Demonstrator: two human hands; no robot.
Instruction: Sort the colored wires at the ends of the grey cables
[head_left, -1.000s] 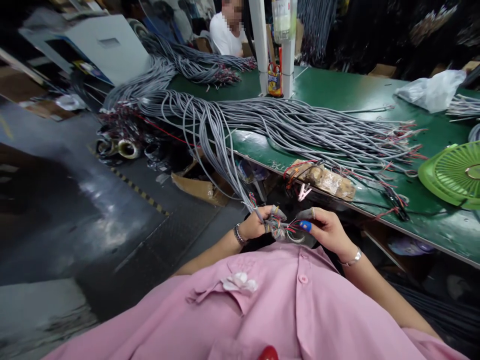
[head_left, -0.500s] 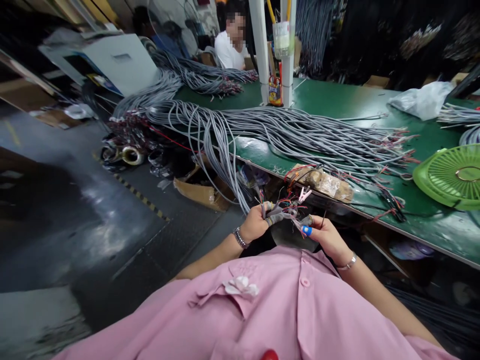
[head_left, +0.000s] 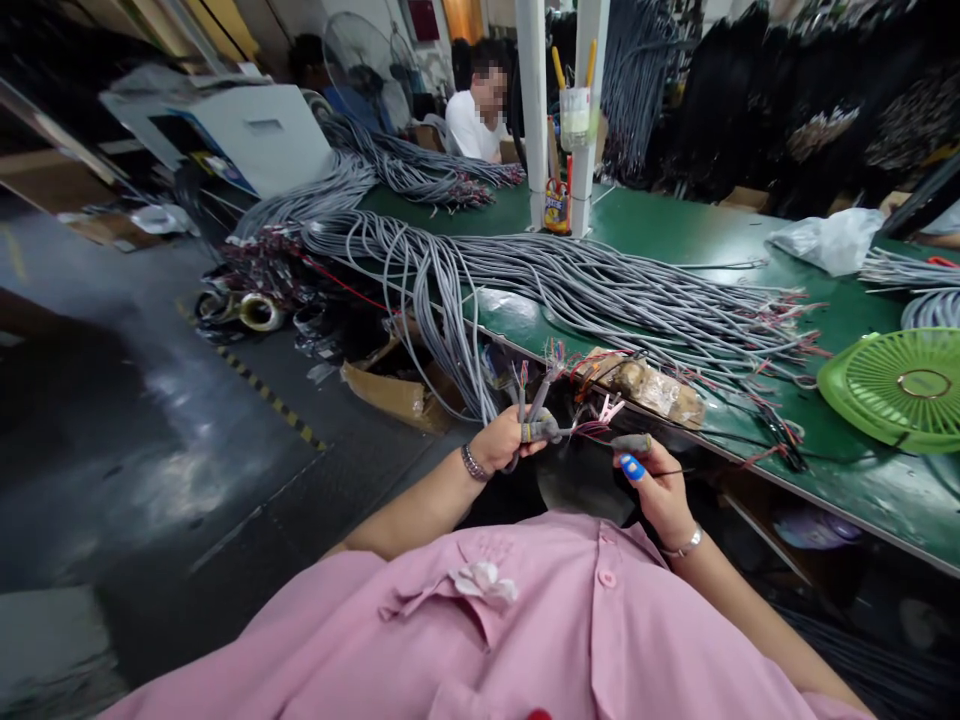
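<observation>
The left forearm slanted up from the lower left, dark bracelet (head_left: 474, 463) at the wrist, with the left hand (head_left: 506, 440) turned inward in front of the pink shirt (head_left: 517, 620). Its fingers (head_left: 541, 429), partly in grey sleeves, were curled closed around grey cable ends (head_left: 537, 400), some standing up above the grip. The right forearm angled in from the lower right, a silver bracelet (head_left: 688, 542) at its wrist. The right hand (head_left: 661, 490) had its blue-wrapped thumb (head_left: 631, 467) just below a grey-sleeved forefinger (head_left: 631, 443); thin coloured wires (head_left: 592, 430) spanned from the left grip to that fingertip, though whether they were pinched could not be told. Both hands were just short of the green tabletop (head_left: 675, 215), near a pink clip (head_left: 610, 409).
</observation>
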